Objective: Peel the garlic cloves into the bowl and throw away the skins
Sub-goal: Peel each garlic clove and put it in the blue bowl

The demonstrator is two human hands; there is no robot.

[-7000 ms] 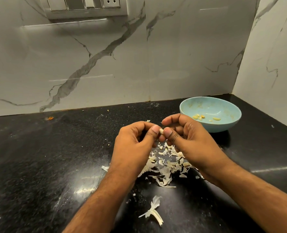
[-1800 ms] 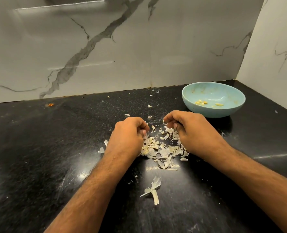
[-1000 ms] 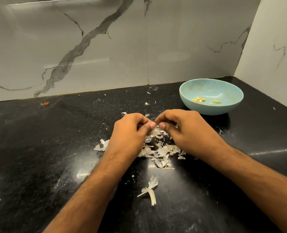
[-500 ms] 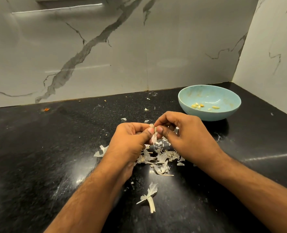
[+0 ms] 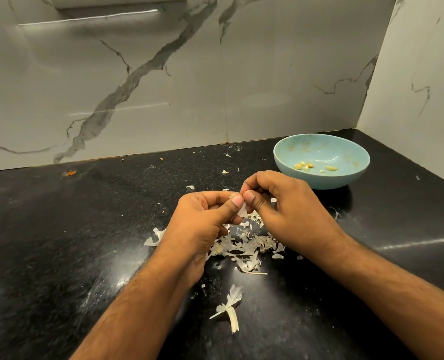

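My left hand point(image 5: 202, 219) and my right hand point(image 5: 286, 211) meet above the black counter, thumbs tip to tip. Between them they pinch a small garlic clove point(image 5: 233, 195), with a strip of white skin point(image 5: 241, 211) hanging below the thumbs. Most of the clove is hidden by the fingers. Under the hands lies a pile of loose garlic skins point(image 5: 244, 245). A light blue bowl point(image 5: 345, 178) stands at the back right, with several peeled cloves point(image 5: 304, 166) inside.
A larger skin piece with a stem point(image 5: 228, 307) lies near the front, another scrap point(image 5: 154, 236) left of the pile. Small flakes dot the counter toward the marble back wall. A second marble wall closes the right side behind the bowl.
Both hands dipped to the skin pile and rose again with a clove pinched between them. In the last half second they hold much the same pose, with skin now hanging below the thumbs.
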